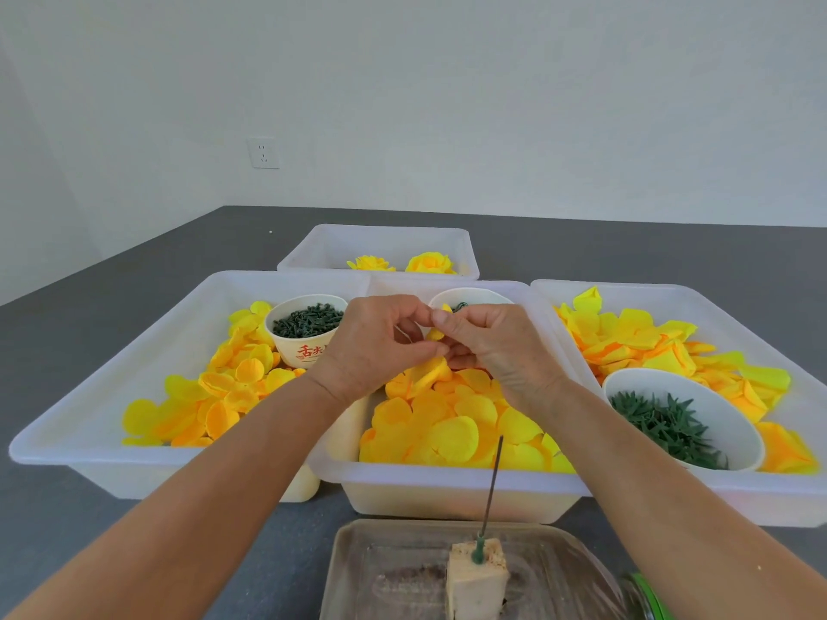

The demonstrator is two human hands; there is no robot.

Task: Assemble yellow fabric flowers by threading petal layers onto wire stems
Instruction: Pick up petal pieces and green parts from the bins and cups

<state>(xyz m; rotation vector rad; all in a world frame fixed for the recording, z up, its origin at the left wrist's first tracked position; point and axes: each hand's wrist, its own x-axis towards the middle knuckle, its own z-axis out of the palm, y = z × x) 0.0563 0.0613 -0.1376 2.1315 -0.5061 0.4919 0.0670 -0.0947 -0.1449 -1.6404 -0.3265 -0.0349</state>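
Note:
Both hands meet above the middle white tray (447, 485), which is heaped with round yellow petal layers (452, 431). My left hand (376, 346) and my right hand (496, 346) together pinch a small yellow petal piece (436, 334) between their fingertips. A thin dark wire stem (492, 481) stands upright in front of me, its green base stuck into a pale foam block (476, 579) on a clear plastic lid (385, 570).
The left tray (112, 454) holds yellow petals and a paper cup of dark green pieces (306, 326). In the right tray (787, 490) lie larger petals and a white bowl of green leaf parts (671, 422). A far tray (380, 237) holds two finished yellow flowers (429, 263).

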